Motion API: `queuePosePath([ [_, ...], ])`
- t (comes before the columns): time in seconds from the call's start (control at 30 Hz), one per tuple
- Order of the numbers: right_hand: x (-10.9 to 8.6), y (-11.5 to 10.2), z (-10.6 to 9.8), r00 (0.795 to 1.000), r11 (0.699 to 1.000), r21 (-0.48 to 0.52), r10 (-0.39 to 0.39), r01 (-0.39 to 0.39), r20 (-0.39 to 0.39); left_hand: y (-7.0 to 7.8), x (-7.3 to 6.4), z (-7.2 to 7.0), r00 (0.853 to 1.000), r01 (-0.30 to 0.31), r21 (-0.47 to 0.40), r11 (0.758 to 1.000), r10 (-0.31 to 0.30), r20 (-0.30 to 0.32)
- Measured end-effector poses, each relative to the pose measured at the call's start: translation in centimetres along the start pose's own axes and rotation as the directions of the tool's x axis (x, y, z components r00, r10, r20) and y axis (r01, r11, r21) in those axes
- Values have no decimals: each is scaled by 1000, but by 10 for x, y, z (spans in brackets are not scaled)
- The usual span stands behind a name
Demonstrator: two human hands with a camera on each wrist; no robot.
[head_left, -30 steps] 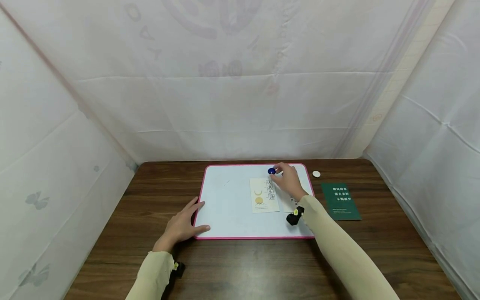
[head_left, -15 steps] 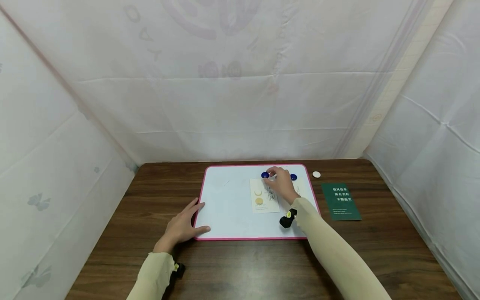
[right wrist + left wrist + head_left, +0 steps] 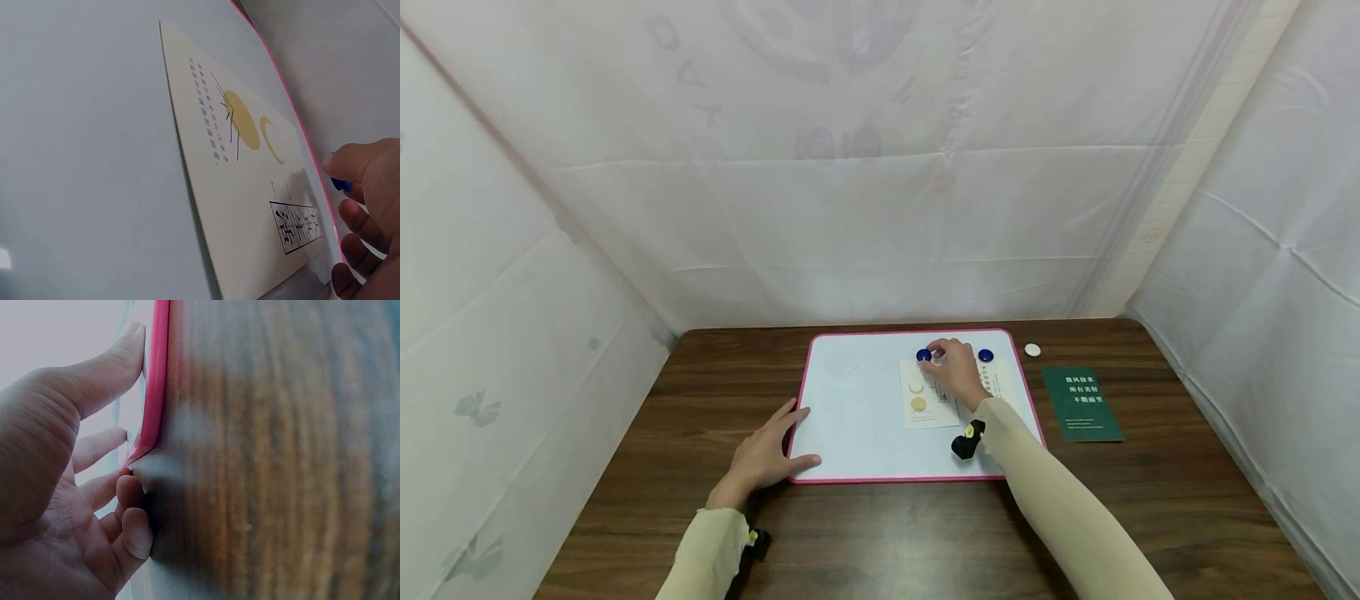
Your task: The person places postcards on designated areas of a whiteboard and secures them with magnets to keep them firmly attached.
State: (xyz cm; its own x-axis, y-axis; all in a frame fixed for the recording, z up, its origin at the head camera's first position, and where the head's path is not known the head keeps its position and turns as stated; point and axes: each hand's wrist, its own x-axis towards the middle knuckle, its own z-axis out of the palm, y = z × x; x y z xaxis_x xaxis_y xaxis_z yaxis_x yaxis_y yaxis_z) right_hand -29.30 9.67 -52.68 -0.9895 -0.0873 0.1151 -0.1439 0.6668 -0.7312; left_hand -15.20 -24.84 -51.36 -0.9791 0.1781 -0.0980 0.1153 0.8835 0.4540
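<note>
Green card point(image 3: 1083, 404), at three o'clock of the whiteboard point(image 3: 853, 421): white Chinese text in three lines, 微风徐来 / 所有美好 / 不期而至; finer lines beneath were too small to read. Cream card point(image 3: 913, 417), on the whiteboard: boxed vertical column of black characters, partly covered and not surely legible; small print at six o'clock, unreadable. Second card point(image 3: 1002, 382), at three o'clock of the cream one: vertical characters, too small. Wall cloth point(image 3: 850, 208), eleven o'clock of the whiteboard: faint capitals A and Y, above them a D or O.

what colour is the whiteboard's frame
The frame is pink, best seen in the left wrist view.
</note>
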Motion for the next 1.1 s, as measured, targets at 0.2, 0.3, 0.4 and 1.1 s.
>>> queuePosePath([
  [0.2, -1, -3, 4, 1000, 999, -33, -2, 2, 10, -1, -1, -1, 1000, 2, -4, 1000, -2, 0],
  [0.3, -2, -5, 4, 1000, 999, -42, -13, 13, 3, -1, -2, -1, 1000, 2, -5, 1000, -2, -1],
  [0.4, -2, -6, 5, 1000, 998, -56, -25, 24, -9, -1, -2, 0, 1000, 2, -6, 1000, -2, -3],
  [1.1, -4, -6, 7, 1000, 993, -118, -2, 0, -21, -1, -1, -1, 1000, -5, 5, 1000, 5, -12],
])
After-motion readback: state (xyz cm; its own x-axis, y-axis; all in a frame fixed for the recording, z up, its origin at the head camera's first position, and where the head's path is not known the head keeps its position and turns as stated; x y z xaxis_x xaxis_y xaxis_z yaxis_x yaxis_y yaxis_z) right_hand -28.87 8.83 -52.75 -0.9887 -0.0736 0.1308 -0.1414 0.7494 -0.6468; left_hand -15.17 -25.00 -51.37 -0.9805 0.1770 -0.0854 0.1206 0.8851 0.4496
